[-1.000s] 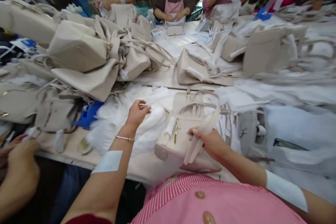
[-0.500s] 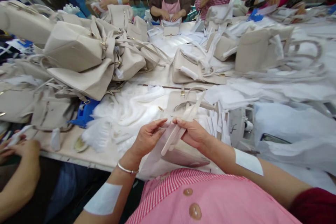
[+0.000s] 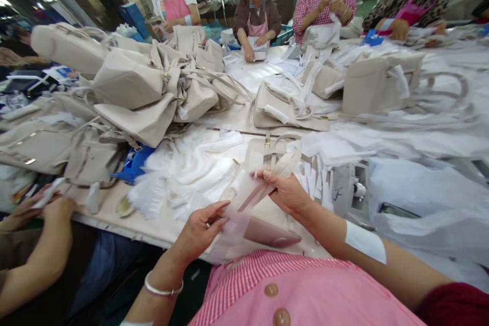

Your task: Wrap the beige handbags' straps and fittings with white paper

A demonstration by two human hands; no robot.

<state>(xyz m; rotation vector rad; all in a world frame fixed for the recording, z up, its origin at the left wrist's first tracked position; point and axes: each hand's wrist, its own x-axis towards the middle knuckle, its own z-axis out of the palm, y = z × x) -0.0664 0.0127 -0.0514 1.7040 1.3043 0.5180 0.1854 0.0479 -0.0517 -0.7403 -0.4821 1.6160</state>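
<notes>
In my right hand (image 3: 286, 192) is a beige bag strap (image 3: 283, 164), gripped near its end together with a thin translucent wrapping sheet (image 3: 236, 220). My left hand (image 3: 202, 228) is lower and to the left, thumb and fingers pinching the edge of that sheet. The sheet spreads between both hands and veils the strap's end. Beneath them a beige handbag (image 3: 273, 221) lies on the table close to my apron, partly covered by the sheet and my right hand. Its upper part shows a gold buckle (image 3: 268, 141) and looped handles.
Heaped white wrapping sheets (image 3: 183, 168) lie to the left, beside a blue tape dispenser (image 3: 134, 163). A pile of beige handbags (image 3: 128, 79) rises behind. On the right are a grey machine (image 3: 349, 188) and a phone (image 3: 401, 211) on white plastic. Co-workers stand across the table; another person's hands (image 3: 57, 209) are at left.
My left hand has moved down and left, drawing the sheet out from the strap. My right hand stays nearly in place with the strap. The view has shifted slightly.
</notes>
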